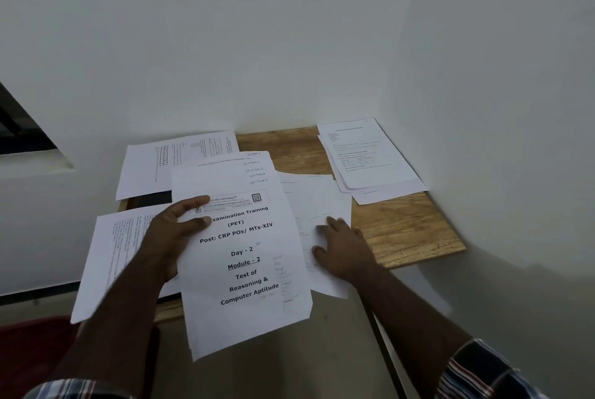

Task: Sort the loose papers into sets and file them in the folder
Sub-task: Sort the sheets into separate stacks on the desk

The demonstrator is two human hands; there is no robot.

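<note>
A person sorts loose papers over a small wooden tabletop (pixel 402 231) set into a white-walled corner. The left hand (pixel 174 237) grips a set of sheets (pixel 244 257) held above the tabletop's near edge, thumb curled over the printed face and the other fingers hidden behind the paper; the top page reads "Examination Training (PET)", "Day - 2", "Module - 2" and "Test of Reasoning & Computer Aptitude", with handwritten section notes on the sheets fanned behind it. The right hand (pixel 344 247) rests palm down, fingers spread, on faintly printed sheets (pixel 315 205) lying near the middle of the tabletop. A squared stack of forms (pixel 367 157) sits at the far right corner against the wall. Another printed page (pixel 161 163) lies at the far left corner, and one more (pixel 106 257) overhangs the near left edge. Whether a dark strip between these two pages is the folder cannot be told.
</note>
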